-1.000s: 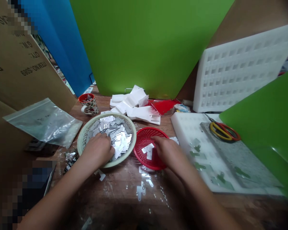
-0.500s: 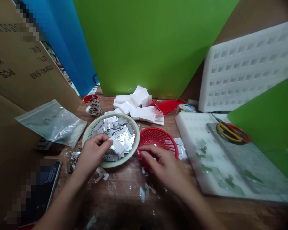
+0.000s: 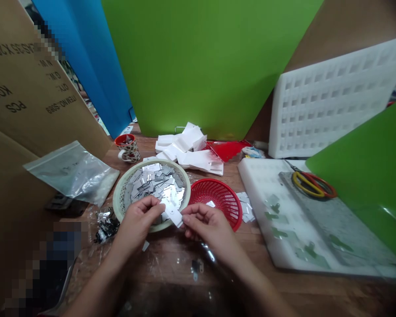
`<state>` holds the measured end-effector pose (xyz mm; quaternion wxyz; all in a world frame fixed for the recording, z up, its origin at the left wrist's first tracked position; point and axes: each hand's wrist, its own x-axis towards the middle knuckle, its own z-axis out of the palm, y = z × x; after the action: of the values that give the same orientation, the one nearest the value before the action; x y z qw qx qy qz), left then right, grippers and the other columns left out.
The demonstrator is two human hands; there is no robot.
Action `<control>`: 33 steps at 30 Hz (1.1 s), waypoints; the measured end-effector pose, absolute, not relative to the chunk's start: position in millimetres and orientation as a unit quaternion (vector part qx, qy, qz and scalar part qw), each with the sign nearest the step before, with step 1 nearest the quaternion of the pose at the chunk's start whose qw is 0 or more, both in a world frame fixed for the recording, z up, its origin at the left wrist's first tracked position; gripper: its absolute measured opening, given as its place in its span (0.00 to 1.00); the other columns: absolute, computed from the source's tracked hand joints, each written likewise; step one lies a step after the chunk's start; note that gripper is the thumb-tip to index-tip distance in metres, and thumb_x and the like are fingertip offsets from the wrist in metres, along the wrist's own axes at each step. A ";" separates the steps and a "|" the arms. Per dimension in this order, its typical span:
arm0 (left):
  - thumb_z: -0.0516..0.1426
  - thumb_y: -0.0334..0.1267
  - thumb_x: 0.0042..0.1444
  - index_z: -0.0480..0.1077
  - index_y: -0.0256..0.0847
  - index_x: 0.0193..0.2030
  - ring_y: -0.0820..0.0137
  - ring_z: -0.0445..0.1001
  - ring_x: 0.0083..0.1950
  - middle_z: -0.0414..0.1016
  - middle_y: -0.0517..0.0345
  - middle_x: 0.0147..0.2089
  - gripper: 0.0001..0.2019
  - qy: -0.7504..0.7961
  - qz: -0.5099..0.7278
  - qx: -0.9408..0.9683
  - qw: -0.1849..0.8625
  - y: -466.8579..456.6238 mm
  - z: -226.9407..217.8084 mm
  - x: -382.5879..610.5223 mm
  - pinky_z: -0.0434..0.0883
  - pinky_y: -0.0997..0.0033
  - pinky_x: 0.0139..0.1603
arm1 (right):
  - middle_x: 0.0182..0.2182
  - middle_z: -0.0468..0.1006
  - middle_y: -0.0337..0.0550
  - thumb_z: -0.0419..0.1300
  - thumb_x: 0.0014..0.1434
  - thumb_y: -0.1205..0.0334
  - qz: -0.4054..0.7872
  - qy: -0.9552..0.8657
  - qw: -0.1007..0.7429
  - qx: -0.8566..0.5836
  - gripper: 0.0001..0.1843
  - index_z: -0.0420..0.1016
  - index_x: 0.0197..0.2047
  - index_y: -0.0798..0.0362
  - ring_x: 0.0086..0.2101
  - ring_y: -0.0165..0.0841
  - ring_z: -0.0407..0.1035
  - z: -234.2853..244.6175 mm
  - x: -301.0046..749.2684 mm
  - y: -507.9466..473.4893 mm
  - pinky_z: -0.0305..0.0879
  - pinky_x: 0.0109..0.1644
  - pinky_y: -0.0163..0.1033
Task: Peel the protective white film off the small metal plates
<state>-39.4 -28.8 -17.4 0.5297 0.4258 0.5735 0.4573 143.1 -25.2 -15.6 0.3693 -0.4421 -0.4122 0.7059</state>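
A small flat metal plate (image 3: pixel 173 214) with a hole in it is pinched at both ends. My left hand (image 3: pixel 141 219) grips its upper left end between thumb and finger. My right hand (image 3: pixel 207 224) closes on its lower right end. Both hands are at the front rim of a pale green basket (image 3: pixel 118 193), which holds many similar silvery plates (image 3: pixel 156 180). Beside it, behind my right hand, is a red basket (image 3: pixel 226 193) with a small pale piece (image 3: pixel 210 204) inside.
White paper pieces (image 3: pixel 188 145) and a patterned mug (image 3: pixel 129 149) stand behind the baskets. To the right, scissors (image 3: pixel 312 184) rest on a grey slab (image 3: pixel 320 215) over white foam (image 3: pixel 260 211). A clear plastic bag (image 3: pixel 74 174) and dark metal clips (image 3: pixel 106 223) lie left.
My left hand has brought the plate down and to the right, out over the basket's front rim. My right hand has moved left from the red basket and taken the plate's other end.
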 end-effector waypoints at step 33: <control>0.64 0.40 0.51 0.70 0.37 0.39 0.73 0.77 0.32 0.79 0.57 0.31 0.12 0.556 0.448 0.387 0.583 -56.3 -15.6 -33.9 0.72 0.76 0.38 | 0.43 0.76 0.49 0.59 0.56 0.76 0.128 -0.769 0.502 -0.373 0.16 0.69 0.47 0.53 0.44 0.37 0.71 -44.5 162.1 -36.1 0.67 0.47 0.45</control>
<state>-33.9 -56.3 -15.6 0.5831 0.3874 0.5564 0.4476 162.1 -36.1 -44.5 0.5025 -0.3733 -0.7693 0.1280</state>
